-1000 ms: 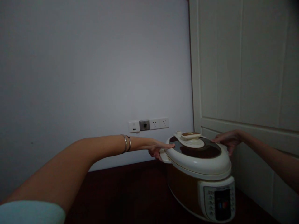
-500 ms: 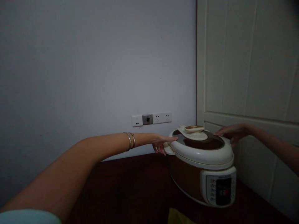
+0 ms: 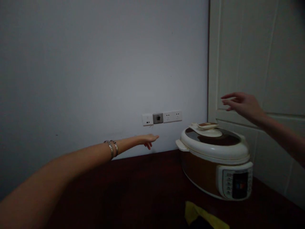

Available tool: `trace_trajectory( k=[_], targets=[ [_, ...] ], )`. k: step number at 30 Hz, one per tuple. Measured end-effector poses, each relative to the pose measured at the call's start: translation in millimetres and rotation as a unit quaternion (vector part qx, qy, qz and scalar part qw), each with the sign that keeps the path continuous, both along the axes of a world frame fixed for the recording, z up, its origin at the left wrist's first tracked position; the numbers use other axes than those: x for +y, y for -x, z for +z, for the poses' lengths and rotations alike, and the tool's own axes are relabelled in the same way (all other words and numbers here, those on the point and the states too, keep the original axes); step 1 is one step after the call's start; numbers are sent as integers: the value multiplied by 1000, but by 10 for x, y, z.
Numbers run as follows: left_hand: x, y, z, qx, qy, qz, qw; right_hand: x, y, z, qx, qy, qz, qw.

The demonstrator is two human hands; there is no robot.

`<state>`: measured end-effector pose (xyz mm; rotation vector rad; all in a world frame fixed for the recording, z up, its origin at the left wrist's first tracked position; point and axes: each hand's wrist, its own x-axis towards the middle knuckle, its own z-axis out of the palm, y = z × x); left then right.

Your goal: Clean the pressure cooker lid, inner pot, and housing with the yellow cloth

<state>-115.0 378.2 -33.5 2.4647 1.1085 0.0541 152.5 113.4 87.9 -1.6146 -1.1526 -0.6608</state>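
A white and brown electric pressure cooker point(image 3: 202, 170) stands on the dark reddish table point(image 3: 133, 187), its lid on and its control panel turned toward the front right. To the left of the cooker's side handle, my left hand point(image 3: 149, 139) hovers over the table with fingers apart, touching nothing. Bracelets circle that wrist. My right hand point(image 3: 243, 103) is raised in the air above the right side of the lid, fingers loosely bent and apart, with nothing in it.
A yellow cloth-like item point(image 3: 202, 214) with a dark part lies at the table's front edge of view. Wall sockets point(image 3: 172, 116) and a grey outlet point(image 3: 158, 118) sit behind. A pale panelled door point(image 3: 245, 57) rises close to the cooker's right.
Both hands have let go of the cooker. My left hand has drawn back left, and my right hand has lifted above the lid. The view has shifted slightly, showing more yellow cloth.
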Motion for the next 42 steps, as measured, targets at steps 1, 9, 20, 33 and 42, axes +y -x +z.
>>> trace_trajectory(
  k=[1, 9, 20, 33, 42],
  targets=[
    [91, 93, -26, -9, -26, 17, 999, -23, 281, -91, -54, -6, 17, 998],
    [731, 873, -820, -40, -146, 209, 966, 545, 1639, -1880, -140, 266, 232, 925],
    [474, 1281, -2504, -11, -134, 384, 914, 1387, 1430, -3373, -64, 536, 98, 836],
    [471, 1326, -2663, -7, -201, 349, 915, 1383, 1270, -3435, -77, 520, 126, 841],
    [450, 1347, -2655, -2, -209, 342, 916, 1364, 1272, -3423, -90, 518, 127, 841]
  ],
)
